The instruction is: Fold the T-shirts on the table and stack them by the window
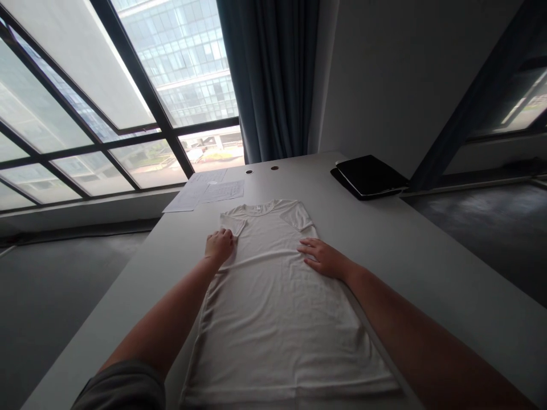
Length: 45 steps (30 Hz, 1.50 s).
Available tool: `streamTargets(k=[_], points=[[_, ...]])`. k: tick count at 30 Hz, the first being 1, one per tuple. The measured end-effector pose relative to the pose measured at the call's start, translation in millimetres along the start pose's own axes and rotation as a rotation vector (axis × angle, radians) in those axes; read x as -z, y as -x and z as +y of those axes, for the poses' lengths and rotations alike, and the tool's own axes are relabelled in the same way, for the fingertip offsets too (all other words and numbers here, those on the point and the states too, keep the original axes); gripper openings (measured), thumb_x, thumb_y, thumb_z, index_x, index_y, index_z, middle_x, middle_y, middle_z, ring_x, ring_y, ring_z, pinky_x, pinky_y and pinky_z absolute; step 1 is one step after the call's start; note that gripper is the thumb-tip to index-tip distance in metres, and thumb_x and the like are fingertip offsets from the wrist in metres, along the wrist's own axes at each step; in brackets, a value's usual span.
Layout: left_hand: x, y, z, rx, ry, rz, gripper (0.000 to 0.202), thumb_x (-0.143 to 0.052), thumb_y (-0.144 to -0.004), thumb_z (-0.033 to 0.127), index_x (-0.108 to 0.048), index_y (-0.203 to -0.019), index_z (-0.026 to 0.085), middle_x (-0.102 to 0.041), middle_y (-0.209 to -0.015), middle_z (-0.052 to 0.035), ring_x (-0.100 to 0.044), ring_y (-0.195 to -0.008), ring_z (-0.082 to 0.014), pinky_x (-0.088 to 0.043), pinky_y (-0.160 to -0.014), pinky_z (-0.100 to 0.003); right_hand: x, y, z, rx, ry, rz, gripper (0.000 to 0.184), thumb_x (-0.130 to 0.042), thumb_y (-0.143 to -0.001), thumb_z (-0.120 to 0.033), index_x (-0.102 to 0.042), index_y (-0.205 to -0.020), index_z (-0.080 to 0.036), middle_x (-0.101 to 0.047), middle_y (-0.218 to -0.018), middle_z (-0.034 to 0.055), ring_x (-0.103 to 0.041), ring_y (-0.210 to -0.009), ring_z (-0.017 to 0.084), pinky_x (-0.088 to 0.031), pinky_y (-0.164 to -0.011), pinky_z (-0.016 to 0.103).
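Observation:
A white short-sleeved T-shirt point(273, 302) lies spread along the table, its neckline at the far end and its body reaching toward me. Both sleeves are turned inward over the front. At the left edge, just below the sleeve, my left hand point(220, 245) is closed with curled fingers on the fabric; its fingertips are partly hidden. My right hand point(323, 258) rests on the shirt's right side below the other sleeve, fingers stretched out and slightly apart. Soft wrinkles run across the cloth between the hands.
The white table point(427, 285) carries printed papers point(205, 191) at the far left and a black laptop-like item point(370, 175) at the far right. Two round cable holes point(274, 168) sit near the back edge. Beyond are a dark curtain point(273, 74) and windows point(179, 62).

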State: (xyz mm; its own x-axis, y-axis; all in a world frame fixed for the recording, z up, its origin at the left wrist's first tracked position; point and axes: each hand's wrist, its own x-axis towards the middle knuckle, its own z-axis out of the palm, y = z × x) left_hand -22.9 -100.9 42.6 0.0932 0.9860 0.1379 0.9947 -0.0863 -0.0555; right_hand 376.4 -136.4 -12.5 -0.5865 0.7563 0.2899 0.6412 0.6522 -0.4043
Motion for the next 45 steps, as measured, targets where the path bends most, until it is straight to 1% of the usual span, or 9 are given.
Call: streamTargets(k=[14, 21, 25, 28, 31, 35, 38, 41, 45], points=[[-15.0, -7.1, -21.9, -0.156, 0.097, -0.025, 0.033, -0.046, -0.102, 0.04, -0.072, -0.119, 0.03, -0.07, -0.132, -0.0054, -0.066, -0.118, -0.0228, -0.045, -0.108, -0.036, 0.6, -1.1, 0.6, -0.002, -0.008, -0.008, 0.043, -0.058, -0.096, -0.034, -0.07, -0.136, -0.024, -0.059, -0.149, 0.0126, -0.051, -0.141, 0.031, -0.041, -0.12, 0.051], [-22.0, -63.9, -21.0, -0.076, 0.067, -0.102, 0.041, -0.037, -0.106, 0.039, -0.067, -0.131, 0.025, -0.058, -0.151, -0.0083, -0.058, -0.134, -0.0251, -0.044, -0.112, -0.039, -1.9, 0.9, 4.0, 0.035, -0.002, 0.032, 0.04, -0.059, -0.096, -0.031, -0.071, -0.133, -0.023, -0.06, -0.147, 0.0131, -0.051, -0.14, 0.03, -0.042, -0.119, 0.052], [-29.2, -99.5, -45.6, 0.011, 0.074, -0.118, 0.044, -0.039, -0.104, 0.036, -0.061, -0.141, 0.025, -0.052, -0.158, -0.0088, -0.05, -0.143, -0.0264, -0.04, -0.117, -0.041, 2.5, -9.1, -11.2, 0.053, 0.084, 0.096, 0.034, -0.061, -0.095, -0.028, -0.074, -0.125, -0.021, -0.065, -0.138, 0.0131, -0.051, -0.137, 0.032, -0.043, -0.116, 0.054], [-39.1, -108.8, -75.6, 0.053, 0.109, -0.125, 0.048, -0.042, -0.103, 0.036, -0.057, -0.147, 0.027, -0.055, -0.156, -0.0068, -0.051, -0.143, -0.0251, -0.042, -0.116, -0.038, 2.6, -45.3, -38.5, 0.042, 0.139, 0.09, 0.03, -0.058, -0.097, -0.027, -0.075, -0.121, -0.02, -0.069, -0.126, 0.0124, -0.059, -0.122, 0.028, -0.045, -0.111, 0.048], [-53.7, -105.1, -97.2, 0.082, 0.145, -0.081, 0.057, -0.037, -0.103, 0.038, -0.044, -0.158, 0.023, -0.043, -0.165, -0.0081, -0.046, -0.148, -0.0262, -0.04, -0.118, -0.041, -8.3, -110.0, -67.8, 0.006, 0.179, 0.004, 0.027, -0.059, -0.097, -0.029, -0.077, -0.115, -0.021, -0.073, -0.116, 0.0107, -0.059, -0.115, 0.027, -0.045, -0.106, 0.041], [-68.1, -99.8, -105.7, 0.004, 0.216, 0.009, 0.06, -0.032, -0.105, 0.04, -0.035, -0.163, 0.024, -0.033, -0.17, -0.0037, -0.041, -0.151, -0.0219, -0.035, -0.122, -0.037, -39.3, -211.2, -87.3, -0.182, 0.192, -0.065, 0.032, -0.056, -0.098, -0.036, -0.076, -0.12, -0.022, -0.073, -0.12, 0.0105, -0.059, -0.119, 0.027, -0.044, -0.105, 0.036], [-71.5, -102.5, -105.2, -0.084, 0.241, -0.027, 0.06, -0.033, -0.105, 0.043, -0.037, -0.162, 0.026, -0.032, -0.17, -0.002, -0.037, -0.153, -0.0215, -0.032, -0.124, -0.039, -64.1, -267.2, -86.4, -0.38, 0.198, -0.075, 0.037, -0.054, -0.099, -0.038, -0.074, -0.123, -0.018, -0.073, -0.123, 0.0145, -0.061, -0.12, 0.029, -0.046, -0.102, 0.037], [-72.7, -107.4, -104.6, -0.098, 0.21, -0.116, 0.064, -0.034, -0.104, 0.05, -0.034, -0.164, 0.026, -0.026, -0.172, -0.0022, -0.027, -0.158, -0.0242, -0.024, -0.127, -0.045, -80.7, -295.3, -78.1, -0.467, 0.206, -0.095, 0.035, -0.061, -0.094, -0.036, -0.076, -0.118, -0.016, -0.074, -0.121, 0.0179, -0.062, -0.118, 0.032, -0.049, -0.097, 0.039], [-73.3, -109.6, -105.0, -0.108, 0.213, -0.126, 0.068, -0.036, -0.103, 0.055, -0.031, -0.164, 0.027, -0.023, -0.173, -0.0039, -0.024, -0.159, -0.0262, -0.023, -0.127, -0.049, -86.5, -304.5, -61.6, -0.519, 0.201, -0.097, 0.031, -0.057, -0.094, -0.028, -0.077, -0.114, -0.018, -0.076, -0.116, 0.0158, -0.066, -0.111, 0.03, -0.05, -0.093, 0.038]])
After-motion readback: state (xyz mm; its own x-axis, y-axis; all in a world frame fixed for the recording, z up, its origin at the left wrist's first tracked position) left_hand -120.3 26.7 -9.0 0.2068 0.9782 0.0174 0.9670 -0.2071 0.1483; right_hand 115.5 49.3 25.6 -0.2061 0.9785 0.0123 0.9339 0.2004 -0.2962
